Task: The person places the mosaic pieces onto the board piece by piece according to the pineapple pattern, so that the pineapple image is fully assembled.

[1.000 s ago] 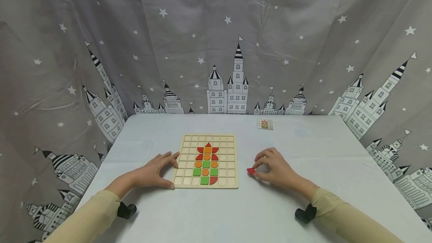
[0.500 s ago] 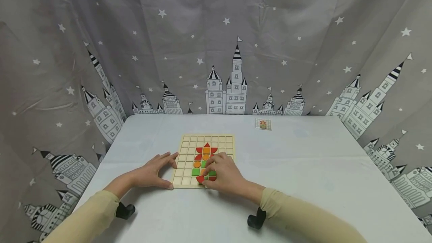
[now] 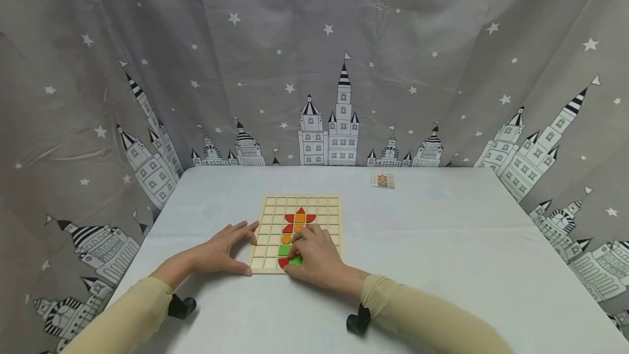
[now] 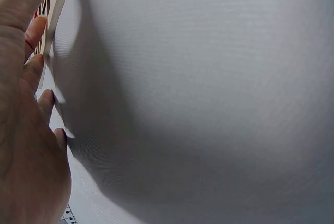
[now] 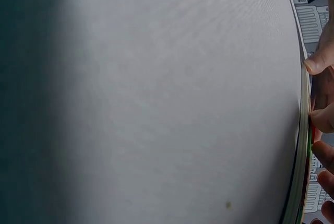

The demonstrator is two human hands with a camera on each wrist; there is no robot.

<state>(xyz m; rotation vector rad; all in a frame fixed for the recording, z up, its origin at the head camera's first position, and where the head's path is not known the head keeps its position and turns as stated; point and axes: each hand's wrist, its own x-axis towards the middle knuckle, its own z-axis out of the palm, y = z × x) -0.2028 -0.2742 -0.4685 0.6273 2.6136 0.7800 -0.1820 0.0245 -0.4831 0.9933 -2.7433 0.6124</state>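
Note:
A square wooden grid board (image 3: pixel 267 226) lies on the table, with red, orange and green tiles set in its middle columns. My left hand (image 3: pixel 221 250) rests at its left side, thumb at the near corner and index fingertip at the edge; the left wrist view shows this hand (image 4: pixel 34 145) with fingers extended. Over the board's near rows, my right hand (image 3: pixel 316 258) pinches a red quarter-circle tile (image 3: pixel 283 263) between thumb and finger, low at the bottom row. A green square tile (image 3: pixel 296 260) shows beside it. The right hand hides the tiles on the right of the pattern.
A small picture card (image 3: pixel 383 180) with a similar coloured pattern lies near the table's back edge. White cloth (image 3: pixel 432 255) covers the table. Behind it hangs a grey curtain (image 3: pixel 255 70) printed with castles and stars.
My right hand has carried the red quarter-circle tile from right of the board leftward, down to the bottom row. The left hand has stayed at the board's edge.

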